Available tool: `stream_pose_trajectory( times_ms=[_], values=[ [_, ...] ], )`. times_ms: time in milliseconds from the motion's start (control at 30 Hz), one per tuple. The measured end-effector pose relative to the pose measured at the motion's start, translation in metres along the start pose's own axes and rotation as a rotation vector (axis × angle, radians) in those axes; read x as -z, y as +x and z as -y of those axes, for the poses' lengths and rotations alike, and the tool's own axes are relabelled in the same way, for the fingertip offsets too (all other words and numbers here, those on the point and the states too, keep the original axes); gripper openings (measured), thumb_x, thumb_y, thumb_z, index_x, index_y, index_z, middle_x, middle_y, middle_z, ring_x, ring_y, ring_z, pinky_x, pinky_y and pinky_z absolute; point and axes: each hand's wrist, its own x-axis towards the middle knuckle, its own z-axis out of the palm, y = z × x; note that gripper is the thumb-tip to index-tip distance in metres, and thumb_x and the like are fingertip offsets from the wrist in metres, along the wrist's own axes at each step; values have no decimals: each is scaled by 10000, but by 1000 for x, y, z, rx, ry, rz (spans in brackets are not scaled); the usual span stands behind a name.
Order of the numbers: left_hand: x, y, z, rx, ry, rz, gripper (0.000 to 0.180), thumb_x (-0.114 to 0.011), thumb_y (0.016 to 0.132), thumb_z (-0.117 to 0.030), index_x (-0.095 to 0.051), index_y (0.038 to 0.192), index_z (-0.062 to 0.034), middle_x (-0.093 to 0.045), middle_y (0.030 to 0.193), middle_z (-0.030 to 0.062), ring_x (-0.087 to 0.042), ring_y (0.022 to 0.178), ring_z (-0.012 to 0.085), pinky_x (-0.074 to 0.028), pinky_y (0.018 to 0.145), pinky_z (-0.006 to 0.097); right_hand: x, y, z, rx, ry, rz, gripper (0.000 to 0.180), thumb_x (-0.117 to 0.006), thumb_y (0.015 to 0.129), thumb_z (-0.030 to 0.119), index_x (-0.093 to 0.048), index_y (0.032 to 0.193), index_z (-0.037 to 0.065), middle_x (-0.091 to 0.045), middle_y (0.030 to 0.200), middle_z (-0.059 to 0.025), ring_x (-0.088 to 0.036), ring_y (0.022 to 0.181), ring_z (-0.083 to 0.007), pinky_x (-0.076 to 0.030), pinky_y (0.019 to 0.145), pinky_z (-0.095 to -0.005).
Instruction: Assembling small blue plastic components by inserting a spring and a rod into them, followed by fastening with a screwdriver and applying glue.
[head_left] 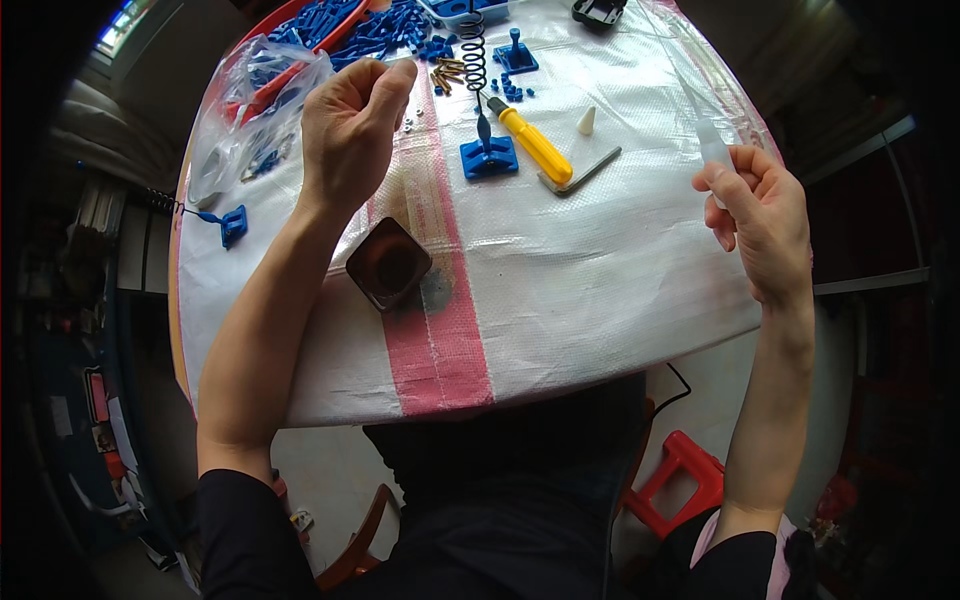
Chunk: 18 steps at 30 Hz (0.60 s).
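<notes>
Overhead, left hand (347, 130) curls into a fist; right hand (757, 215) pinches clear plastic bag (700, 110).

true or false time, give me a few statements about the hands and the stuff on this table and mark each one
1. The right hand pinches a clear plastic bag. True.
2. The left hand grips the yellow-handled screwdriver. False: the screwdriver lies on the table, apart from that hand, which is closed with fingertips pinched together.
3. A metal hex key lies beside the screwdriver. True.
4. The dark square cup stands on the red stool. False: it stands on the white woven table cover, next to its pink stripe.
5. A black coil spring rises near the far side of the table. True.
</notes>
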Motion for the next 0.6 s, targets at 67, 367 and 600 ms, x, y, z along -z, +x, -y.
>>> stream_pose_trajectory(
  times_ms=[67, 367, 600],
  values=[
    [-6, 0, -6, -66, 133, 66, 192, -626, 911, -199, -682, 997, -36, -639, 801, 15, -590, 735, 67, -483, 713, 194, 1, -5, 0, -2, 51, 31, 306, -633, 892, 175, -541, 1073, -55, -635, 824, -76, -505, 521, -32, -371, 404, -160],
    [-30, -13, -5, -243, 87, 138, 287, -651, 857, -127, -660, 1124, -21, -670, 1029, 81, -643, 940, 145, -516, 895, 304, -17, -32, -6, -70, 362, 62, 335, -638, 904, 116, -499, 1130, -88, -617, 825, -76, -527, 542, -31, -389, 418, -151],
    [-31, -12, -1, -165, 4, 180, 279, -687, 866, -134, -663, 1119, -20, -686, 1056, 96, -659, 990, 163, -513, 945, 323, -15, -33, -18, -63, 403, 97, 418, -627, 944, 179, -444, 1242, -51, -604, 843, -61, -537, 559, -33, -396, 421, -138]
  ],
)
